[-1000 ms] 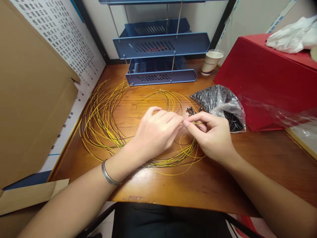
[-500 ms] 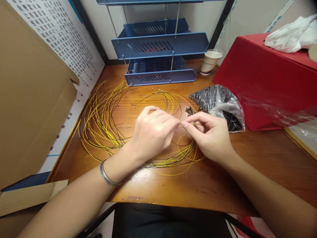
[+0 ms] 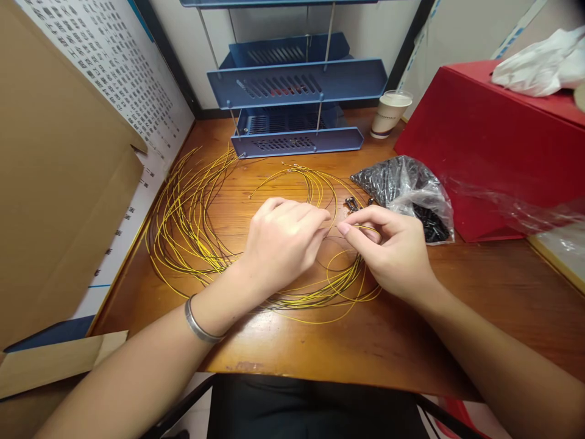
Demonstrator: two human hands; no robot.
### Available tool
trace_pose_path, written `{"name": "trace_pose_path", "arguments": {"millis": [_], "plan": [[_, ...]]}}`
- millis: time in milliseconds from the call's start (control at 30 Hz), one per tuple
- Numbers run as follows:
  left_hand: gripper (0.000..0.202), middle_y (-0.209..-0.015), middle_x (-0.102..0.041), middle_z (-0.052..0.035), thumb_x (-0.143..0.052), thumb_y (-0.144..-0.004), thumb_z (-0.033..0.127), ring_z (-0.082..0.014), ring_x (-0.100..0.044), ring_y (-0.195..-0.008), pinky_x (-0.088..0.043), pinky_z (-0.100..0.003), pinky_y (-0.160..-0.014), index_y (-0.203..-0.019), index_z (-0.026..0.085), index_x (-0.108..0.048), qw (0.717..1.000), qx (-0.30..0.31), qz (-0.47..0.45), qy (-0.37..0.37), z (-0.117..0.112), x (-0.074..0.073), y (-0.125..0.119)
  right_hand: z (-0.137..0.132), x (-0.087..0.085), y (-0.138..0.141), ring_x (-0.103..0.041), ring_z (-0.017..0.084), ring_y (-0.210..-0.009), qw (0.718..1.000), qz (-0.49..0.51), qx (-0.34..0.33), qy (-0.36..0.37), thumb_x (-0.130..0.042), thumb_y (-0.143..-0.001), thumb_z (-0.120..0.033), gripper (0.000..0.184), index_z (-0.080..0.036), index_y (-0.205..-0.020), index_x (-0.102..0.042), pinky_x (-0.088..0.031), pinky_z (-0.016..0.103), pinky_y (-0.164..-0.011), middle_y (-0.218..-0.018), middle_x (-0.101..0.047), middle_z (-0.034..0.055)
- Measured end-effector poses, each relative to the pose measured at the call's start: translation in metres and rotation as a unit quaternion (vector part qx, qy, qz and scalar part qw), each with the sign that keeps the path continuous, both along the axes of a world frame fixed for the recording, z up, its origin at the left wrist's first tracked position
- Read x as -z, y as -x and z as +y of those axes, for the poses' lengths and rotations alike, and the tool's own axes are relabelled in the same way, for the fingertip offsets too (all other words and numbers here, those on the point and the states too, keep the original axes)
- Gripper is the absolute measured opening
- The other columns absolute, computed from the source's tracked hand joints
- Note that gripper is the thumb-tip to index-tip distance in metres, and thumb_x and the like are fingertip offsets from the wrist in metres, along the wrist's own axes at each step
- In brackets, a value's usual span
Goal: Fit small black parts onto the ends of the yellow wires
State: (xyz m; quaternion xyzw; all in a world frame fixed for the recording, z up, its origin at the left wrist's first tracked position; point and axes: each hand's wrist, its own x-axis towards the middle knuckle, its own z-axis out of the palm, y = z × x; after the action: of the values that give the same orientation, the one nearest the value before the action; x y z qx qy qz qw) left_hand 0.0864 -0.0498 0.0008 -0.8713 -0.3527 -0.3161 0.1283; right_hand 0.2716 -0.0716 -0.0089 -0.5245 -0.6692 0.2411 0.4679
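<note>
Thumb and forefinger of my right hand (image 3: 390, 247) pinch a thin wire (image 3: 369, 228) in front of the bag (image 3: 402, 189) of small black pieces, toward its left, as I follow from afar. The fingers of my left hand (image 3: 284, 241) curl inward farther left of the bag, tips just short of the right's; I cannot tell whether they hold anything. I judge the close pinch is there to steady so slender a strand, with both hands drawn together for fine work.

More wires (image 3: 196, 247) sprawl left of the bag, perhaps spread wide so that single strands stay within reach. They look yellow and dark, thin, springy and tangled, and a smaller loop (image 3: 312, 176) curves nearer the bag. Loose pieces (image 3: 351, 204) lie on the surface (image 3: 320, 347) just left of the bag, likely placed for easy picking.

Behind the bag stands a cup (image 3: 390, 116); behind it and well left, a blue rack (image 3: 292, 85); to its right, a red box (image 3: 493, 146).
</note>
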Motion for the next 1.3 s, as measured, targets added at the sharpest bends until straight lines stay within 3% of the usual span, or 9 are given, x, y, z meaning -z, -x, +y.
{"name": "trace_pose_path", "arguments": {"millis": [133, 367, 800, 1033, 1300], "plan": [[0.016, -0.090, -0.076, -0.0020, -0.060, -0.094, 0.030, -0.0196, -0.069, -0.081, -0.044, -0.035, -0.078, -0.096, 0.018, -0.070, 1.000, 0.004, 0.014, 0.014, -0.0002, 0.0012, 0.0004, 0.0005, -0.0006, 0.0001, -0.031, 0.006, -0.046, 1.000, 0.010, -0.006, 0.000, -0.066, -0.082, -0.022, 0.010, -0.015, -0.075, -0.069, -0.023, 0.023, -0.046, -0.051, -0.039, -0.0060], [0.022, -0.077, -0.073, -0.0001, -0.053, -0.097, 0.027, -0.0165, -0.067, -0.073, -0.045, -0.034, -0.083, -0.084, 0.019, -0.069, 1.000, 0.009, 0.023, 0.008, -0.0012, -0.0006, -0.0002, -0.0002, -0.0010, 0.0002, -0.032, 0.006, -0.046, 1.000, 0.001, 0.000, -0.006, -0.067, -0.082, -0.021, 0.010, -0.015, -0.075, -0.069, -0.025, 0.024, -0.047, -0.051, -0.039, -0.0062], [0.021, -0.073, -0.073, 0.0010, -0.059, -0.095, 0.027, -0.0166, -0.067, -0.071, -0.046, -0.034, -0.082, -0.079, 0.018, -0.069, 1.000, 0.012, 0.021, -0.015, 0.0013, -0.0009, 0.0009, 0.0010, 0.0014, -0.0001, -0.032, 0.004, -0.046, 1.000, -0.001, -0.007, -0.023, -0.067, -0.082, -0.020, 0.010, -0.014, -0.074, -0.069, -0.025, 0.021, -0.045, -0.051, -0.039, -0.0067], [0.018, -0.084, -0.075, -0.0017, -0.062, -0.093, 0.033, -0.0193, -0.069, -0.077, -0.046, -0.036, -0.082, -0.092, 0.017, -0.070, 1.000, -0.001, 0.018, 0.013, -0.0003, -0.0004, 0.0008, 0.0016, 0.0006, -0.0001, -0.032, 0.004, -0.045, 1.000, 0.009, -0.008, -0.027, -0.067, -0.082, -0.019, 0.010, -0.014, -0.074, -0.069, -0.024, 0.021, -0.044, -0.051, -0.039, -0.0067], [0.026, -0.073, -0.071, 0.0002, -0.055, -0.097, 0.030, -0.0178, -0.066, -0.070, -0.046, -0.036, -0.082, -0.079, 0.018, -0.069, 0.999, 0.007, 0.039, 0.002, 0.0008, -0.0006, 0.0007, 0.0029, 0.0033, -0.0012, -0.034, 0.005, -0.046, 0.999, -0.004, -0.005, -0.031, -0.067, -0.082, -0.021, 0.010, -0.015, -0.074, -0.070, -0.026, 0.022, -0.045, -0.052, -0.041, -0.0056]]}}
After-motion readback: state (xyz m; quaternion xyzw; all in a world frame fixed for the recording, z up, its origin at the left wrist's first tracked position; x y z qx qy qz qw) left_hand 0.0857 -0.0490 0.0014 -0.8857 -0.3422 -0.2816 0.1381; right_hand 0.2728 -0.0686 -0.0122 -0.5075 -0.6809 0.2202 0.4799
